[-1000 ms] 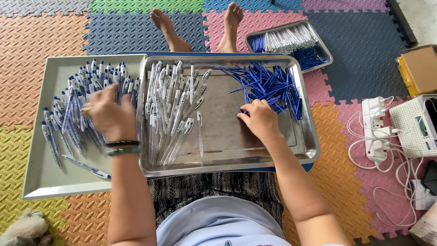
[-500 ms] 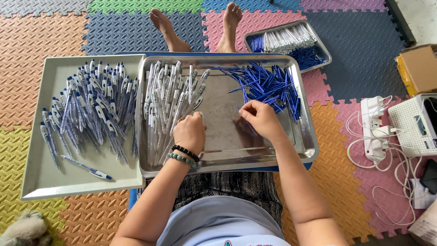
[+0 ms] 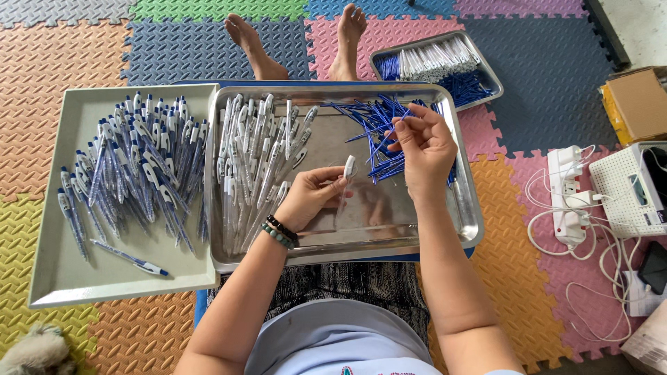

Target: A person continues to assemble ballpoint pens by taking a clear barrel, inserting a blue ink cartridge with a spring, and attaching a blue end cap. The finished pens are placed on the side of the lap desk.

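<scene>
Grey plastic makes up the left tray (image 3: 48,278), which holds a heap of assembled blue-and-white pens (image 3: 128,170), while a pale furry shape (image 3: 38,351) at the bottom left corner is cut off and hard to make out. Beside it the steel tray (image 3: 389,236) carries clear pen barrels (image 3: 253,163) on its left and loose blue refills (image 3: 379,128) at its upper right; over its middle the left hand (image 3: 309,198) has its grip closed on a clear pen barrel (image 3: 345,173), and the right hand (image 3: 424,149) pinches a thin blue refill (image 3: 384,139) just beside it. Farther right, a smaller tray (image 3: 486,69) of white and blue parts lies on the foam floor mat (image 3: 542,104), with a white power strip (image 3: 566,198), tangled cables and a cardboard box (image 3: 636,101) partly cut off at the edge.
</scene>
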